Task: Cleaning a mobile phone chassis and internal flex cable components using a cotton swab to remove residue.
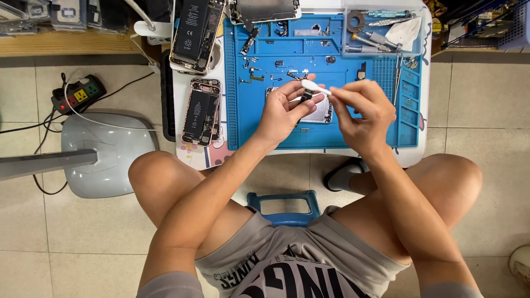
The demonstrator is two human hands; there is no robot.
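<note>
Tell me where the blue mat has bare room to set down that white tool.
Bare blue silicone work mat shows left of the left hand, bordered by the mat's left rim, and along the front edge under both hands. The top is crowded: small metal screws and brackets, clear plastic tool tray. The right hand pinches the white stick tool.

Bright, even light falls from above onto my blue work mat (pixel 265 138), with only soft, short shadows under my hands (no harsh glare anywhere). Around the mat, edges bend slightly from the wide lens, and everything stays fairly sharp.
</note>
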